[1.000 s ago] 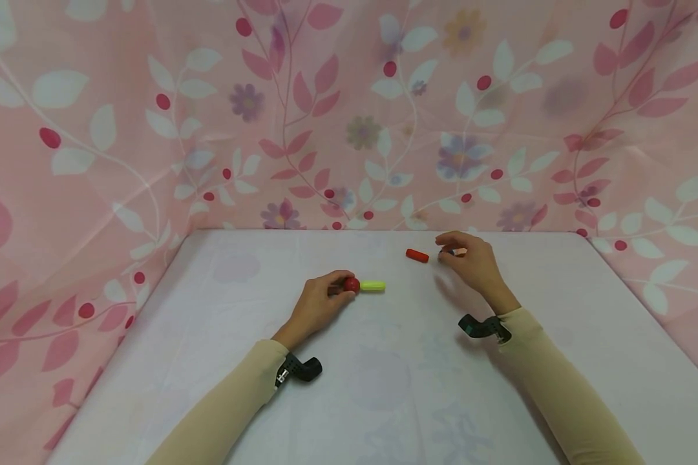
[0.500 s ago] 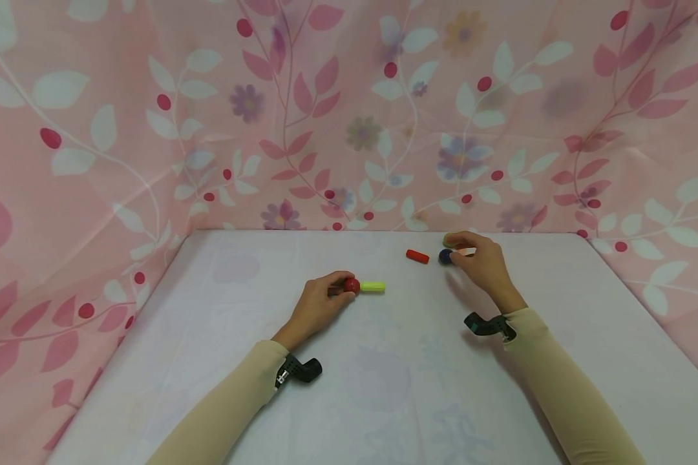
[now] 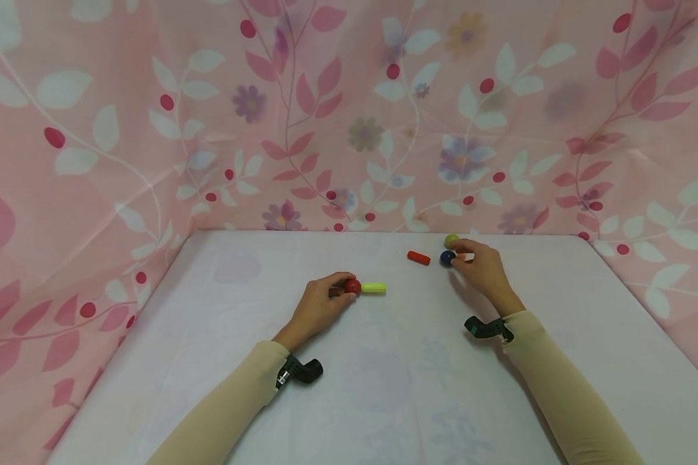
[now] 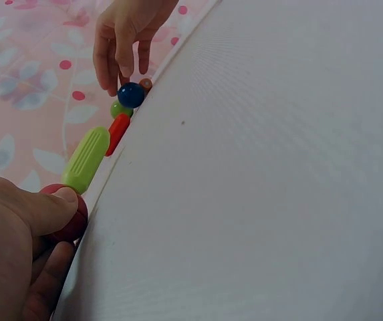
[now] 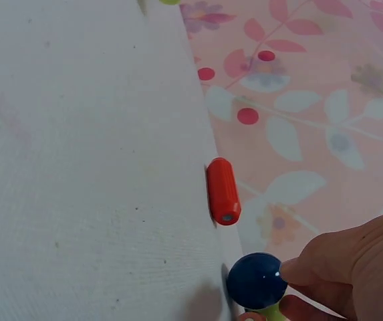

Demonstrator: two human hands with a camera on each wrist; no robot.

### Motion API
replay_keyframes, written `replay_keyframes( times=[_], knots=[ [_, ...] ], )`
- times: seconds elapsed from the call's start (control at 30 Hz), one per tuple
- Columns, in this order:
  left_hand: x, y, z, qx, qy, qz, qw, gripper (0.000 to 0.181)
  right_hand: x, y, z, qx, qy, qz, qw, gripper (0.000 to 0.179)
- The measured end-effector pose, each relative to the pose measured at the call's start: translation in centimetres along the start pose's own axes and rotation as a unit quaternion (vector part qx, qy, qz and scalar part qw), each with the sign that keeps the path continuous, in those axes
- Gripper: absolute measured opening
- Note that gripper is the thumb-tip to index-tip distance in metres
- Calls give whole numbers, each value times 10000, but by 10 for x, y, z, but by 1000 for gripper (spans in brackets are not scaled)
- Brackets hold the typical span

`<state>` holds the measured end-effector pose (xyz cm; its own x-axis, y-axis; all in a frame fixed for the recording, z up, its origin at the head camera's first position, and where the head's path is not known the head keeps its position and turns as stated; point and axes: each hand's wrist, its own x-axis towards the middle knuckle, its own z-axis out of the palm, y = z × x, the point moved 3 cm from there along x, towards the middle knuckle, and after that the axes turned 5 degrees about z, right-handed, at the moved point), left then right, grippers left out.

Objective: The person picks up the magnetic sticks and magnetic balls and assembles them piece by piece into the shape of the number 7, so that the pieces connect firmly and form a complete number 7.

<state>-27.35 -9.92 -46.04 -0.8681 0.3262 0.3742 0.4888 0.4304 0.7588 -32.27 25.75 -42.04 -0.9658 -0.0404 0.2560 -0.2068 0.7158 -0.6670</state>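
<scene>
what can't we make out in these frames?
Red ball: head view, left side behind left hand.
Green ball: head view, partly behind right hand.
Orange piece: right wrist view, cut off by bottom edge.
Whether right hand pinches dark blue ball: right wrist view, thumb hides contact.

counter [image 3: 378, 374]: wide free lane between the forearms, running up to yellow stick [image 3: 375, 288], which blocks it with red ball [image 3: 353, 287]. gap between yellow and red stick [image 3: 419, 258] passable. blue ball [image 3: 447, 258], green ball [image 3: 452, 240] crowd right hand [image 3: 481, 268]. curtain [image 3: 326, 142] bounds far edge.
</scene>
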Motion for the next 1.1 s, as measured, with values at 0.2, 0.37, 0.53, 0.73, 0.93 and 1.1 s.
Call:
replay_keyframes(
  times=[0.2,0.37,0.53,0.73,0.93,1.1],
  knots=[
    [1,-1,1,5,18,70,10000,38,0,5,4,-270,-41,-89,9996,34],
    [0,-2,1,57,7,91,9999,38,1,8,6,-410,-59,-134,9991,33],
    [0,-1,0,89,-34,68,9999,38,1,9,9,-425,-124,-14,9990,34],
    [0,-1,0,75,-71,28,9999,38,0,7,11,-391,-164,-45,9991,36],
    [0,-2,1,87,-66,-38,9999,38,-2,5,13,-324,-120,-225,9991,32],
    [0,-2,1,111,-37,35,9999,38,-2,4,14,-377,-145,-306,9987,31]
  ],
)
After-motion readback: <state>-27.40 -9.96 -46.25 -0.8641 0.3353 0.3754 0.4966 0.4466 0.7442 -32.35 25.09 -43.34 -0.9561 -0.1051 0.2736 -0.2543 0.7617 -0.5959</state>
